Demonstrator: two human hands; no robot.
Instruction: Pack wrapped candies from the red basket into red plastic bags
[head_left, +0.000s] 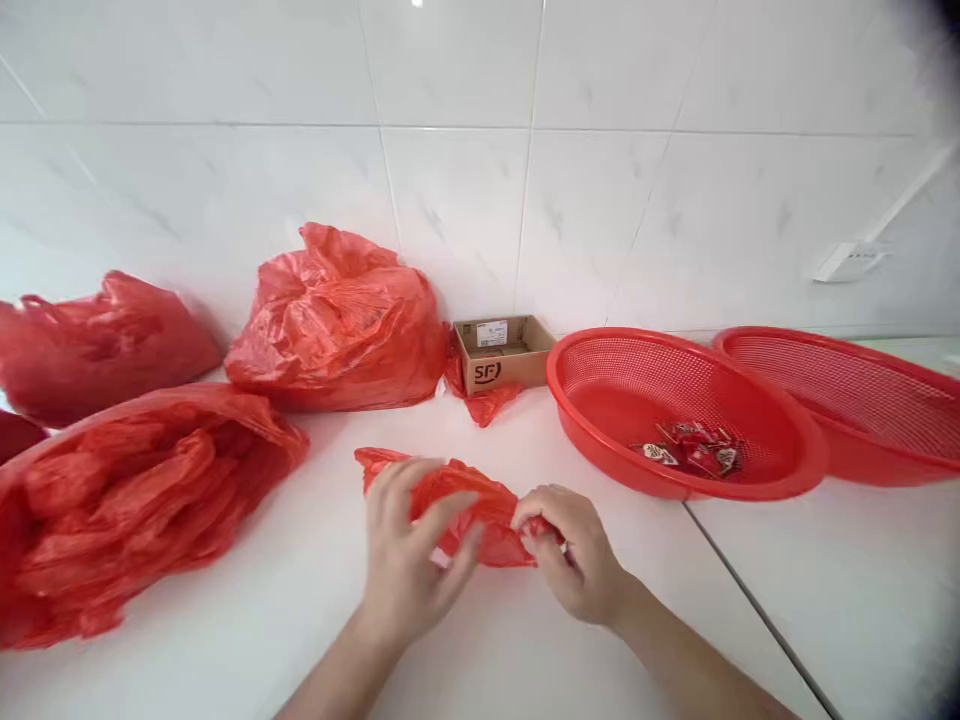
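A thin red plastic bag lies crumpled on the white table in front of me. Over its left part is my left hand, fingers spread and curved, holding nothing and slightly blurred. At the bag's right end my right hand is closed, with a small red item pinched between thumb and fingers. Most of that item is hidden, so its kind is unclear. Right of the hands, a red plastic basket holds several small red items with white-and-black parts.
A second red basket overlaps the first at the right. An open cardboard box sits by the tiled wall. Full red bags stand at the back left; an open bag of crumpled red plastic lies nearer.
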